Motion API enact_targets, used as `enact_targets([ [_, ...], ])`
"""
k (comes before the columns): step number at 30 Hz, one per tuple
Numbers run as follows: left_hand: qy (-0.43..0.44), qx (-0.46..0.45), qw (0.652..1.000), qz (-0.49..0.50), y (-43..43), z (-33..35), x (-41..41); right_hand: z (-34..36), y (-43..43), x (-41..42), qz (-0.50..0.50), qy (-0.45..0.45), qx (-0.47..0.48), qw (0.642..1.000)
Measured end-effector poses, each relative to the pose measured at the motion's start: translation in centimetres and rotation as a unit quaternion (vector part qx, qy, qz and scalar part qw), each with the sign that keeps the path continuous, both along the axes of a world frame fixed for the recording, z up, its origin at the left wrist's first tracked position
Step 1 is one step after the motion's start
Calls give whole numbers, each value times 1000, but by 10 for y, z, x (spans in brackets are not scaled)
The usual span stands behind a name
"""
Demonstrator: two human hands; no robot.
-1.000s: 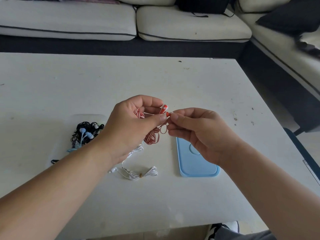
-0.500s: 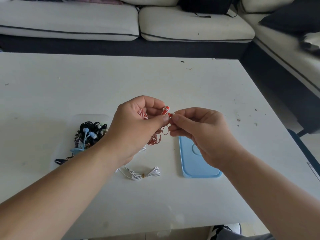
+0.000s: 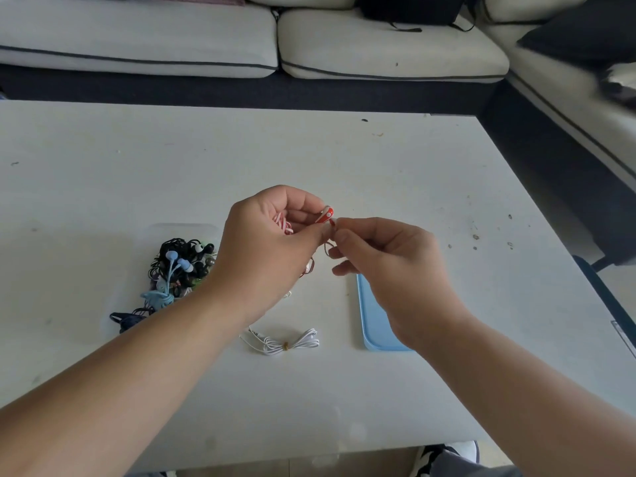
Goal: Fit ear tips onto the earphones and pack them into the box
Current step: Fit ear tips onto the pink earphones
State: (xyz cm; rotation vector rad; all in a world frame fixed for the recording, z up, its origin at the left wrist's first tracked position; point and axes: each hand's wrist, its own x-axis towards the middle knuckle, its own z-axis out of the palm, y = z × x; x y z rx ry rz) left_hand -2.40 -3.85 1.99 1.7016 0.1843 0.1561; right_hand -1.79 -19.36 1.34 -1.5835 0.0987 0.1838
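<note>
Red earbud (image 3: 327,215) pinched in left hand (image 3: 272,249) grip, cord bunched inside. Right hand (image 3: 389,263) pinches its nozzle end; ear tip too small to see. Likely the fitting step; next, press the tip fully on. White earphones (image 3: 282,342) below grip, blue lid (image 3: 373,321) lower right, on tabletop (image 3: 481,373).

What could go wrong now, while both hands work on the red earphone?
1. The right hand pinches a tiny piece at the red earphone that the left hand holds; it could slip and drop onto the table.
2. The red cable hanging under the hands might tangle with the white earphones below.
</note>
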Motion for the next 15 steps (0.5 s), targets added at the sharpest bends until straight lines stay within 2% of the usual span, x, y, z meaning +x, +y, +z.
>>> enact_targets([
  [3,5,-3,1000,-5,1,1,0,4,-3,4,10,80,94,992],
  [6,10,-1,1000,-12,0,-1,-1,4,-9,10,19,129,120,984],
  [10,24,-11,999,-28,1,1,1,2,-16,16,58,146,162,974],
  [15,44,-26,996,-71,6,3,1,5,-30,24,151,134,142,969],
])
